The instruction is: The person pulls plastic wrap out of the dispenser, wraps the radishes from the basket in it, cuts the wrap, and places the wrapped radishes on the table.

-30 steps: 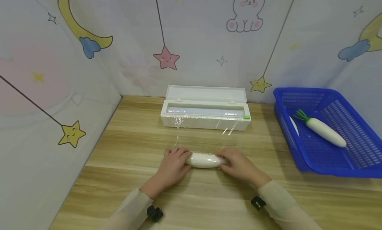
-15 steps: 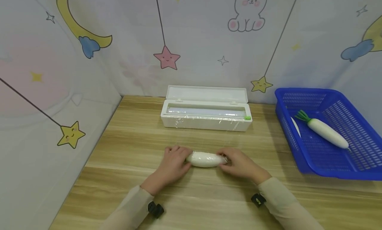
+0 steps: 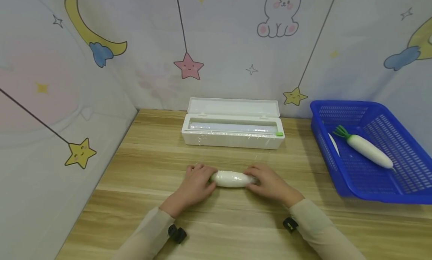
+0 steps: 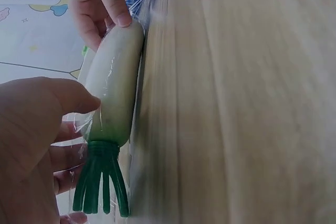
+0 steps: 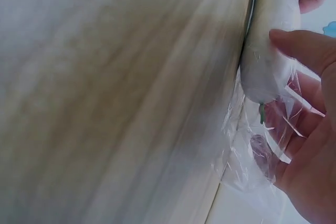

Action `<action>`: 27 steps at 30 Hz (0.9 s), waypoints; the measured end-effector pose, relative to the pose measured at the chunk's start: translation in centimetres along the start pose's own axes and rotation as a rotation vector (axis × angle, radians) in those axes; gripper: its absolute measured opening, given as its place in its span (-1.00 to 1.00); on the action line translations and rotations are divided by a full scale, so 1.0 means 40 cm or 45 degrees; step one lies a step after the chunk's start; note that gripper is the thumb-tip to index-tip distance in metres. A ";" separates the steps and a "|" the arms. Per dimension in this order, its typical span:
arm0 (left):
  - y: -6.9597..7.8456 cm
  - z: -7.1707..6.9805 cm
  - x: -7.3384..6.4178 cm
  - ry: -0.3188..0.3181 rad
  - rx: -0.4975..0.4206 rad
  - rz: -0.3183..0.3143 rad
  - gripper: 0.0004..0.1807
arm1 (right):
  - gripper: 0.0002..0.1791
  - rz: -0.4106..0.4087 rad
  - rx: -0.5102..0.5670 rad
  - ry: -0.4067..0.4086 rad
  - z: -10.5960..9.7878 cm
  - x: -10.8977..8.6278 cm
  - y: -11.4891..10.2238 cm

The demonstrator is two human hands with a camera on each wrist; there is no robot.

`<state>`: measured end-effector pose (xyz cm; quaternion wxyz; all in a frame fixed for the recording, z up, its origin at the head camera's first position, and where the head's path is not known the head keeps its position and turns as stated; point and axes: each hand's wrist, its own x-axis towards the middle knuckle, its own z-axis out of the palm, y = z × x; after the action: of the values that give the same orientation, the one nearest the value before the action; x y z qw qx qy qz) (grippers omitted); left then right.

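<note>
Pinching opposite ends, a bare left hand [image 3: 198, 183] and bare right hand [image 3: 268, 182] are holding 1 tapered, green-topped white radish [image 3: 231, 179] on the wood-grain table [image 3: 222, 226]; we are fearing uneven rolling could pucker loose, clear plastic film [image 5: 244, 156].

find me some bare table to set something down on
Bare table lies left of the cling film dispenser, on the near side of the held daikon between the sleeves, and between the right hand and blue basket. It's crowded at the daikon: the left hand holds it too, and clear film seemingly reaches the dispenser.
</note>
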<state>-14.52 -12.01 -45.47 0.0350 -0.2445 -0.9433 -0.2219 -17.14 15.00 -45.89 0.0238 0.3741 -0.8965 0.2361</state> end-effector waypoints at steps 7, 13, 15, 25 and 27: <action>-0.008 0.009 0.012 -0.037 0.029 -0.015 -0.50 | -0.62 0.085 0.090 -0.040 0.000 0.003 0.010; -0.017 0.016 0.025 -0.060 0.089 -0.036 -0.46 | -0.68 0.161 0.132 -0.077 -0.003 0.004 0.014; -0.020 0.016 0.029 -0.068 0.107 -0.032 -0.45 | -0.67 0.161 0.125 -0.082 -0.003 0.005 0.015; -0.034 0.006 0.045 -0.143 0.091 -0.014 -0.46 | -0.57 0.118 0.012 -0.039 -0.008 0.017 0.017; -0.036 0.005 0.047 -0.146 0.066 -0.025 -0.43 | -0.56 0.131 0.011 -0.059 -0.008 0.017 0.019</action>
<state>-16.83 -12.23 -45.90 -0.0149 -0.2466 -0.9515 -0.1835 -18.18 15.16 -45.76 -0.0107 0.3331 -0.9138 0.2320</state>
